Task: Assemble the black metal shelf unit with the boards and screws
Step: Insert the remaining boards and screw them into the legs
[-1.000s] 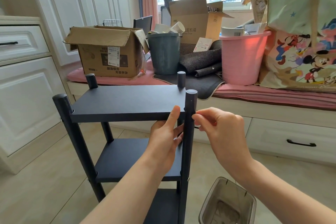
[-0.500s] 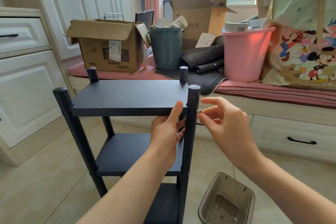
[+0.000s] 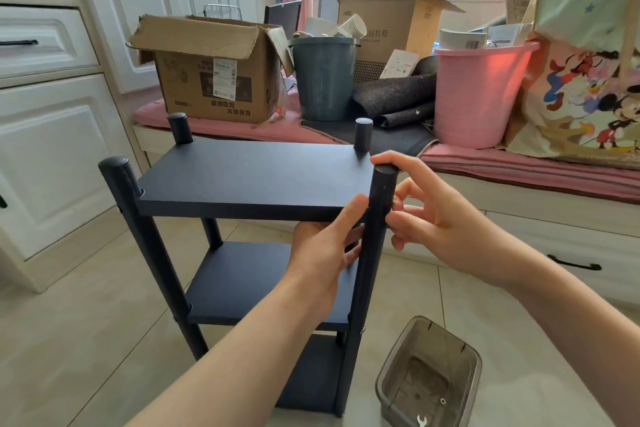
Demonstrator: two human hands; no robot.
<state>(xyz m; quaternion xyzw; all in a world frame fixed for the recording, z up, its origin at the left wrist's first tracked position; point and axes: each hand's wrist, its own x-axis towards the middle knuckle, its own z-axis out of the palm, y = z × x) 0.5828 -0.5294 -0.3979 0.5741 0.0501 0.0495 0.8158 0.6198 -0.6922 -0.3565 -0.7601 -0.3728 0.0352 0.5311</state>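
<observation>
The black shelf unit (image 3: pixel 249 218) stands upright on the tiled floor (image 3: pixel 86 305) in front of a cushioned window seat (image 3: pixel 519 170), with three boards set between its four round posts. The left hand (image 3: pixel 323 250) grips the near right corner of the top board (image 3: pixel 252 177): the thumb lies up against the board's front edge, and the fingers curl underneath, beside the near right post (image 3: pixel 372 253). The right hand (image 3: pixel 433 215) is at the same post from the other side. Its forefinger lies over the post's top cap, and its thumb and other fingers are bent close against the post's right side at the height of the board; whether they pinch a screw there cannot be told. On the floor just right of the unit's foot sits a clear plastic container (image 3: pixel 429 378) holding a small wrench (image 3: pixel 420 421) and a few small bits of hardware. On the window seat behind stand an open cardboard box (image 3: pixel 214 80), a grey-green bucket (image 3: pixel 323 80), a pink bucket (image 3: pixel 478 94) and a cartoon-printed bag (image 3: pixel 588 80).
</observation>
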